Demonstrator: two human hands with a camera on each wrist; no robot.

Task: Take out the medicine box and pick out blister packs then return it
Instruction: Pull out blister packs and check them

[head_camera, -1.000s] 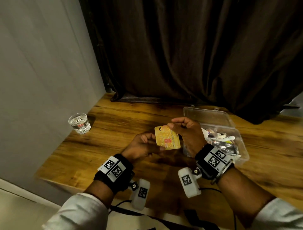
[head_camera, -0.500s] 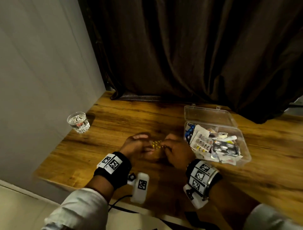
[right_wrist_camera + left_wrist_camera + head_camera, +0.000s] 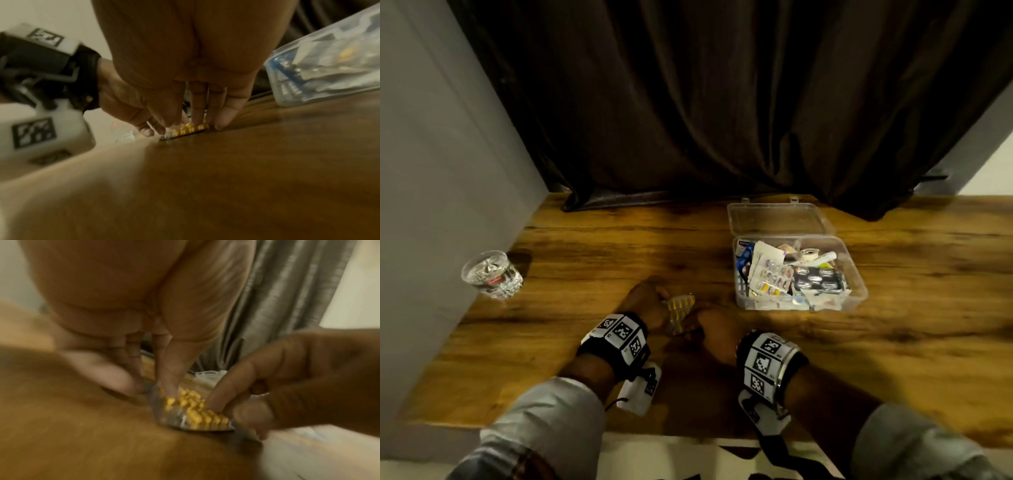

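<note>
A silver blister pack (image 3: 679,310) of yellow pills (image 3: 195,410) lies low on the wooden table (image 3: 619,246) between my hands. My left hand (image 3: 650,301) pinches its far end between thumb and fingers (image 3: 152,386). My right hand (image 3: 709,325) holds the near end, its fingertips (image 3: 197,120) down on the pills and its thumb at the edge. The pack (image 3: 189,129) sits almost flat on the wood. The clear plastic medicine box (image 3: 859,291) stands open to the right of both hands, full of blister packs and sachets, its lid (image 3: 774,219) folded back.
A cut-glass tumbler (image 3: 491,274) stands near the table's left edge, beside the grey wall. A dark curtain hangs along the back of the table. The medicine box (image 3: 329,73) is close to my right hand.
A second ago both hands held the pack up, gold back facing me. They have since brought it down to the table, pills up, and drawn it toward me.
</note>
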